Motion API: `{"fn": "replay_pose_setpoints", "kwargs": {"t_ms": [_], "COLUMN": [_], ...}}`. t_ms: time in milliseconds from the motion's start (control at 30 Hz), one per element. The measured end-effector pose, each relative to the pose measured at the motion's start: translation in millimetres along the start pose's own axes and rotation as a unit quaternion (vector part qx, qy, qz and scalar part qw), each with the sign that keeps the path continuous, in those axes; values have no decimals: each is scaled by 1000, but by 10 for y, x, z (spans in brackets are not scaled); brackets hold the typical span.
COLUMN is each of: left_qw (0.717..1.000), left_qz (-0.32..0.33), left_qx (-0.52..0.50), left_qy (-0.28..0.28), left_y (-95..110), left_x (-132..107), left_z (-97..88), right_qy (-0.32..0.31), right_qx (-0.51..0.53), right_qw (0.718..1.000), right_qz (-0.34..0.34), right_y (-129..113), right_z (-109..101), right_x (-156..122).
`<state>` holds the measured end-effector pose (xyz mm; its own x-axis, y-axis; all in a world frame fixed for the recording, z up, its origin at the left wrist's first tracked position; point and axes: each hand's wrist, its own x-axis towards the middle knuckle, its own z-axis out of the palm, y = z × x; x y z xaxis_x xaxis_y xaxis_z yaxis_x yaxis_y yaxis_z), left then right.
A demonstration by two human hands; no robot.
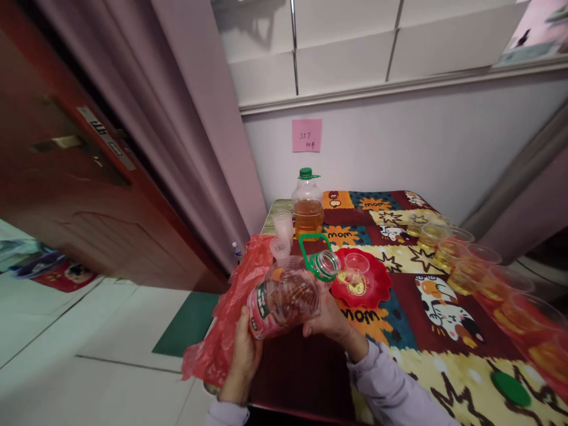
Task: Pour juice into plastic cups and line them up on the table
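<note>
Both my hands hold a large clear plastic jug (284,296) with a pink label, tilted so its open mouth points up and to the right. My left hand (246,346) is closed around its base end, and my right hand (328,319) grips it from the right below the neck. A green carrying handle (316,236) loops from the neck. I cannot tell how much liquid is inside. Just past the mouth, a clear plastic cup (356,267) stands on a red scalloped plate (377,290).
A second jug (308,216) with amber liquid and a green cap stands at the back. Stacked cups (283,225) are beside it, near a red plastic bag (239,296). Several cups of yellowish liquid (468,275) line the right side. A green lid (510,389) lies on the patterned tablecloth (399,331).
</note>
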<state>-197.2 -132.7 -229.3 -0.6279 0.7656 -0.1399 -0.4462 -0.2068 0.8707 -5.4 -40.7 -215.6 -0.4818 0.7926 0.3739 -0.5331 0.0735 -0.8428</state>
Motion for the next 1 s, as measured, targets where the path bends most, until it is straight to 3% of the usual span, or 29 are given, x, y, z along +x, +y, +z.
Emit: {"fn": "replay_pose_setpoints", "kwargs": {"t_ms": [133,433,567,767,1000], "left_qw": [1000,1000,999,997,999], "left_qz": [-7,-21,-31,-60,-37], "left_qx": [-17,-18,-28,-33,-22], "left_qy": [4,-5,8,40,21], "left_y": [-1,18,-16,-129,-78], "left_x": [16,21,59,188,133], "left_z": [27,20,-9,-101,44], "right_qy": [7,43,27,72,90], "right_qx": [5,-110,-75,-67,-54], "right_qw": [1000,992,997,995,994], "right_qz": [0,-45,-8,32,18], "right_y": [-176,-379,-426,-435,-448], "right_z": [-8,-77,-169,-247,-218], "right_x": [-65,-140,-103,8,42]}}
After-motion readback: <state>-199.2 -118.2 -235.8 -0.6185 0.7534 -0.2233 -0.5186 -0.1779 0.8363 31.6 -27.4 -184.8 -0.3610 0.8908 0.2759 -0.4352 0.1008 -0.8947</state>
